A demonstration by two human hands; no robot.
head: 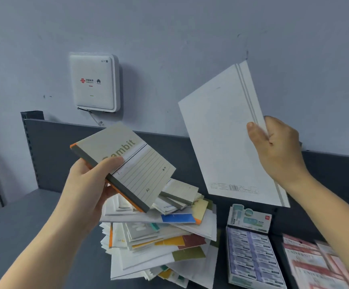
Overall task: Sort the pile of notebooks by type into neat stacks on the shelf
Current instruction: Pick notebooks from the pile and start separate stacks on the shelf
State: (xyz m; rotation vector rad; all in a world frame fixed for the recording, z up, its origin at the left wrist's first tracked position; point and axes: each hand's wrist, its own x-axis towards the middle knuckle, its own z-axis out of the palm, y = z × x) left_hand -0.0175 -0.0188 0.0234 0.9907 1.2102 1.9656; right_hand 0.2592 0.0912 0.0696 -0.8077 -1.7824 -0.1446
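My left hand [90, 188] grips a small beige A6 notebook [127, 163] with a grey spine and an orange edge, held tilted above the pile. My right hand [277, 147] pinches the right edge of a large thin white notebook [221, 138], raised upright in front of the wall. Below both lies a messy pile of notebooks [163, 238] of mixed sizes and colours on the dark grey shelf [23, 222]. Two more small beige notebooks [179, 195] lie on top of the pile.
A display box of small packaged items [252, 253] stands right of the pile, with red-and-white packets [315, 265] beyond it. A white router [95, 82] hangs on the wall. The shelf's back panel [50, 153] runs behind the pile, and bare shelf surface lies to the left.
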